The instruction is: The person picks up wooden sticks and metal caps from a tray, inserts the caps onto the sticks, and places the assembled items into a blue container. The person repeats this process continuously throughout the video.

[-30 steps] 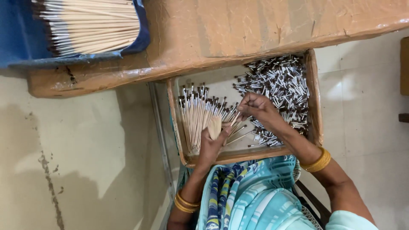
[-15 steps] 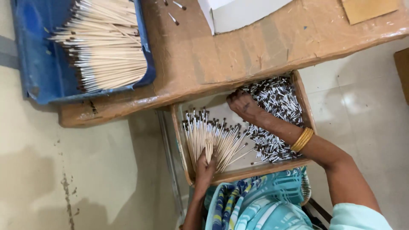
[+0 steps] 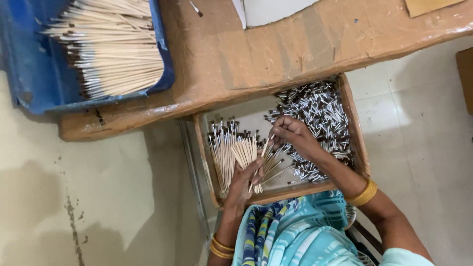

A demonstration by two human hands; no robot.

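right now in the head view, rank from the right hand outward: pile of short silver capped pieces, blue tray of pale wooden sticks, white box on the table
1. Pile of short silver capped pieces: beside the right hand, same wooden crate.
2. White box: on the table, top edge.
3. Blue tray of pale wooden sticks: far left on the table.

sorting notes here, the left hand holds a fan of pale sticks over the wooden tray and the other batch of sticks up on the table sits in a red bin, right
Not quite: the bin on the table is blue, not red, as the head view shows. The rest holds: the left hand holds a fan of pale sticks over the wooden tray.
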